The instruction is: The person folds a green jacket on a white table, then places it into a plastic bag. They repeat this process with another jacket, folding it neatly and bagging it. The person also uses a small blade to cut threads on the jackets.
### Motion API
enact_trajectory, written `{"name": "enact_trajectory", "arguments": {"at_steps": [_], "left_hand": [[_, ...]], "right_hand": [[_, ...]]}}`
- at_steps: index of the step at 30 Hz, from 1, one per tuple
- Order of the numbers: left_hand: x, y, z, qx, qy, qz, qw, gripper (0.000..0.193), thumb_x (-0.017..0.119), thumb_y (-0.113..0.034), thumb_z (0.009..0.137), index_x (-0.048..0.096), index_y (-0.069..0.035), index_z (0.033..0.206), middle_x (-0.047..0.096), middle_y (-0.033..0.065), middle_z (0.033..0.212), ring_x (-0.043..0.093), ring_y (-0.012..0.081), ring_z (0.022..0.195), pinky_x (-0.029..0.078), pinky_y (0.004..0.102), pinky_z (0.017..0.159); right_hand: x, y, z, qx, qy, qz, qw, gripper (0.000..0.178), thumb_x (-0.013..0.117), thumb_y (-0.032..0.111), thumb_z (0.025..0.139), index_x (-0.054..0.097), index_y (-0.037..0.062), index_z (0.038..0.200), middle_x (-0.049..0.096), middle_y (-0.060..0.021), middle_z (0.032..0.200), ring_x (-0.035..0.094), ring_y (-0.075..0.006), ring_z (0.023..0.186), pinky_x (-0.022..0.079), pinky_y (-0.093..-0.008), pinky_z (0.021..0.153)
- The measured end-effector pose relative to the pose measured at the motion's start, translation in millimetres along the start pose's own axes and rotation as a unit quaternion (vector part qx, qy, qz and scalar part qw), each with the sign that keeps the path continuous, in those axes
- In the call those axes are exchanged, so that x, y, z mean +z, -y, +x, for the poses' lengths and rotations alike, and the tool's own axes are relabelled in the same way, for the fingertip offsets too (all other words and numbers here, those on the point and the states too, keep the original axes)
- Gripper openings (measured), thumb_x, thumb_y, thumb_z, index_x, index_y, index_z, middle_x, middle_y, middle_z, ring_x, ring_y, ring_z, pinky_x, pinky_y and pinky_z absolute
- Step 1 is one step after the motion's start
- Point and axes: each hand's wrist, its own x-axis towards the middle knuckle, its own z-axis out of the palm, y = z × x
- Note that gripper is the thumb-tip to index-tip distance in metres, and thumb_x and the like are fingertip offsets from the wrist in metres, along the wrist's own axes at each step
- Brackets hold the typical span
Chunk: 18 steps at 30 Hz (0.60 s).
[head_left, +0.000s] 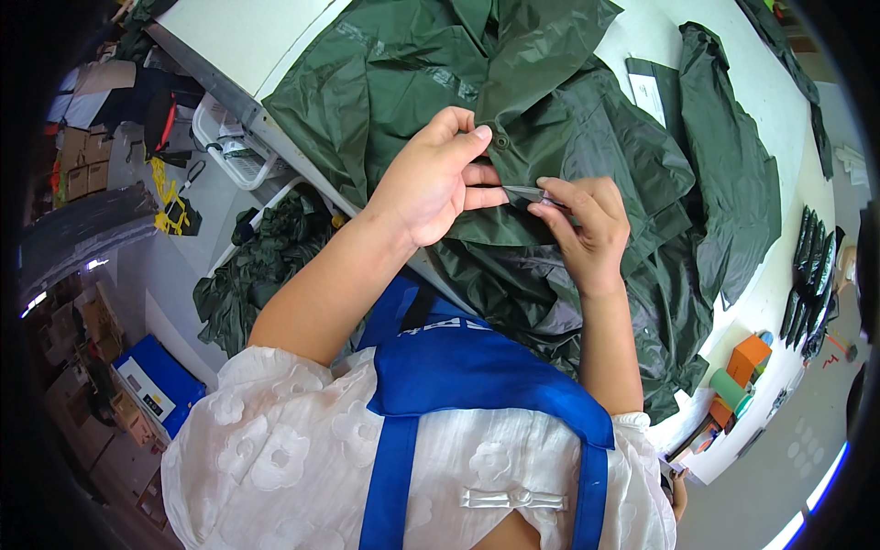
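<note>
A dark green garment (385, 119) of thin, shiny fabric lies spread and crumpled in front of me. With thumb and fingers, my left hand (438, 174) grips the garment's edge beside a small round snap or eyelet (500, 142). Between the thumb and fingertips of my right hand (588, 225) is a small pair of thread snips (524, 192), mostly covered by the fingers. Its narrow metal tips point left, at the fabric edge close to my left fingertips. Whether the tips touch a thread cannot be made out.
The white table (234, 37) bears another green garment (733, 174) on the right, plus dark packed bundles (807, 266). An orange box (747, 356) and a green roll (731, 392) stand lower right. A white basket (220, 142) and heaped green cloth (261, 266) are left, beyond the table edge.
</note>
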Motion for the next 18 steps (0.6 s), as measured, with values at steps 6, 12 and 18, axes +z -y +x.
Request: {"name": "enact_trajectory", "arguments": {"at_steps": [6, 12, 18], "left_hand": [[-5, -1, -1, -0.018, 0.032, -0.032, 0.999, 0.027, 0.046, -0.027, 0.098, 0.046, -0.01, 0.119, 0.064, 0.0085, 0.092, 0.067, 0.0216, 0.081, 0.057, 0.0368, 0.072], [-1, -8, -2, -0.023, 0.056, 0.013, 0.998, 0.047, 0.043, -0.035, 0.098, 0.036, -0.012, 0.139, 0.065, 0.008, 0.091, 0.066, 0.0204, 0.08, 0.056, 0.0358, 0.071], [15, -10, -5, 0.012, 0.017, 0.079, 0.997, 0.046, 0.05, -0.027, 0.096, 0.038, -0.011, 0.138, 0.059, 0.0063, 0.102, 0.064, 0.0185, 0.08, 0.055, 0.0329, 0.071]], "right_hand": [[-2, -5, -8, 0.219, -0.067, 0.213, 0.95, 0.032, 0.078, 0.015, 0.074, 0.061, 0.0032, 0.099, 0.052, -0.0007, 0.081, 0.047, -0.009, 0.068, 0.039, -0.0209, 0.063], [-2, -9, -11, 0.27, 0.001, 0.184, 0.945, 0.028, 0.071, 0.016, 0.083, 0.053, 0.0025, 0.1, 0.045, 0.0036, 0.074, 0.041, -0.006, 0.065, 0.036, -0.0193, 0.061], [-9, 20, 10, 0.211, -0.053, 0.232, 0.948, 0.03, 0.071, 0.014, 0.08, 0.058, 0.0026, 0.105, 0.057, -0.0013, 0.085, 0.05, -0.0078, 0.072, 0.042, -0.0203, 0.069]]}}
